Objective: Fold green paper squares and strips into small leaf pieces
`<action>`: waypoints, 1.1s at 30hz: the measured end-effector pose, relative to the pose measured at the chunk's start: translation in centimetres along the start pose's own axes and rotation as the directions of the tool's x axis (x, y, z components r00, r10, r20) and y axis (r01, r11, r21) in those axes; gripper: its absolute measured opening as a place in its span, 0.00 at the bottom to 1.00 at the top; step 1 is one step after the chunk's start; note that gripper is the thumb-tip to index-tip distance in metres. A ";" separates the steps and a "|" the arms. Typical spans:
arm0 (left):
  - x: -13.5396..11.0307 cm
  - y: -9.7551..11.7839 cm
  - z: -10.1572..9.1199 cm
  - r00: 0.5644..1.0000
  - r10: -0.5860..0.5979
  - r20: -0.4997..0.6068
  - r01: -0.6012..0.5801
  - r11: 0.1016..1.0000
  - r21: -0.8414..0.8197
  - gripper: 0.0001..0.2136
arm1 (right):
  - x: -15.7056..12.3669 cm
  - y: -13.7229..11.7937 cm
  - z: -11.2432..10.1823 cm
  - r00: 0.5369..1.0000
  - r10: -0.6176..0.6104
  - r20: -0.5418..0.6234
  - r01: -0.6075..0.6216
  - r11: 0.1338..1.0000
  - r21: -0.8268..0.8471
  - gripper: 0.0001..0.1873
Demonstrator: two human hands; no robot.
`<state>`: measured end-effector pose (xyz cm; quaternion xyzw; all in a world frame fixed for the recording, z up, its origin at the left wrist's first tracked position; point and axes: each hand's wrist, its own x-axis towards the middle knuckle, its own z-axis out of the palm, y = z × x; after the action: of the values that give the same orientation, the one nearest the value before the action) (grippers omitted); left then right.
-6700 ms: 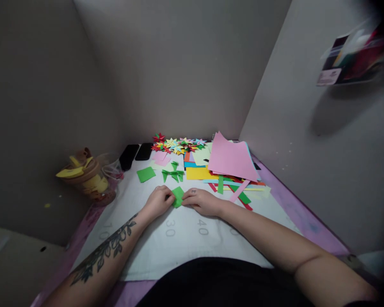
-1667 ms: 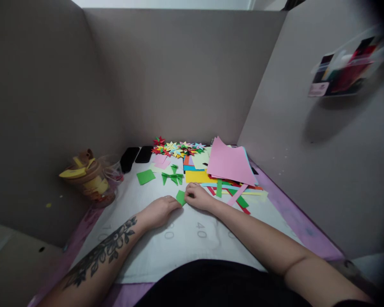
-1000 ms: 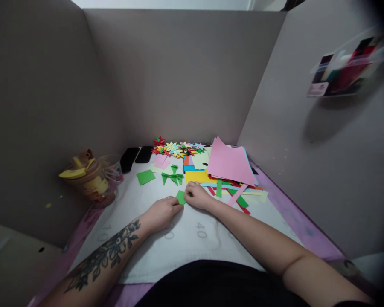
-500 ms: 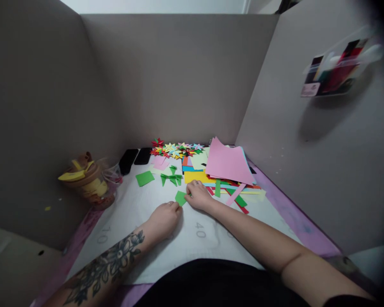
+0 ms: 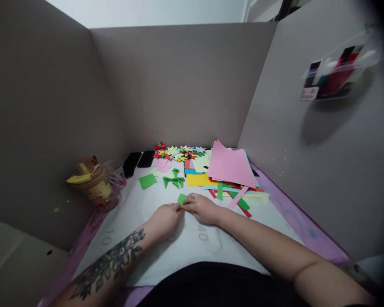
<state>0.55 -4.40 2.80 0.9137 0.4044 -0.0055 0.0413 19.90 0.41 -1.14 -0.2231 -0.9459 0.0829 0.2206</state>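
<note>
A small folded green paper piece (image 5: 181,198) lies on the white cutting mat (image 5: 141,238), pinched between both hands. My left hand (image 5: 165,218) holds its near edge with the fingertips. My right hand (image 5: 202,208) grips its right side. Behind them lie a green paper square (image 5: 147,181) and folded green pieces (image 5: 173,181).
A pile of coloured folded paper stars (image 5: 179,152) sits at the back. A stack of coloured sheets with pink on top (image 5: 230,166) and loose strips lie at the right. Two dark phones (image 5: 138,160) and a yellow-lidded jar (image 5: 91,185) stand at the left. Grey partition walls surround the desk.
Both hands have drawn a little nearer to me with the green piece, and the right hand has turned flatter over it. The camera has tilted up slightly.
</note>
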 end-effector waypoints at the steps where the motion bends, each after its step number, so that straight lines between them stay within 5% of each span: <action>1: -0.1 -0.1 -0.1 1.000 -0.002 0.013 0.003 1.000 -0.020 0.14 | 0.0 0.0 0.0 1.000 0.017 0.004 -0.017 1.000 -0.005 0.15; 8: -0.3 -0.4 -0.8 0.997 -0.003 0.071 0.007 0.999 -0.053 0.13 | -0.1 0.2 -0.5 0.986 0.160 0.042 -0.154 0.979 -0.132 0.14; 13: -0.4 -1.4 -0.5 0.997 -0.031 -0.067 0.025 0.996 -0.085 0.15 | -0.2 0.3 -0.2 0.987 0.157 0.045 -0.152 0.983 -0.106 0.15; 17: -0.1 -2.5 1.1 0.982 -0.114 -0.151 0.067 0.956 -0.286 0.29 | -0.2 0.5 0.0 0.993 0.120 0.005 -0.119 0.990 -0.070 0.15; 21: 0.4 -3.1 2.6 0.964 -0.193 -0.183 0.057 0.823 -0.565 0.30 | -0.2 0.6 0.0 0.995 0.102 -0.022 -0.103 0.994 -0.043 0.16; 24: 0.7 -2.6 2.3 0.924 -0.353 -0.145 0.096 0.584 -0.806 0.29 | -0.1 0.7 0.0 0.996 0.084 -0.026 -0.085 0.996 -0.031 0.17; 29: 1.0 -1.6 0.3 0.747 -0.624 0.231 0.164 -0.163 -0.973 0.27 | -0.1 0.8 0.1 0.997 0.068 -0.037 -0.068 0.998 -0.003 0.18; 33: 1.2 -2.0 0.0 0.697 -0.628 0.346 0.088 -0.404 -0.910 0.23 | -0.1 0.8 0.1 0.997 0.069 -0.039 -0.068 0.998 0.009 0.19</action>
<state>-0.09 -2.15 2.60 0.3011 0.5372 0.4528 0.6447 20.28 1.07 -1.48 -0.2561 -0.9328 0.0896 0.2372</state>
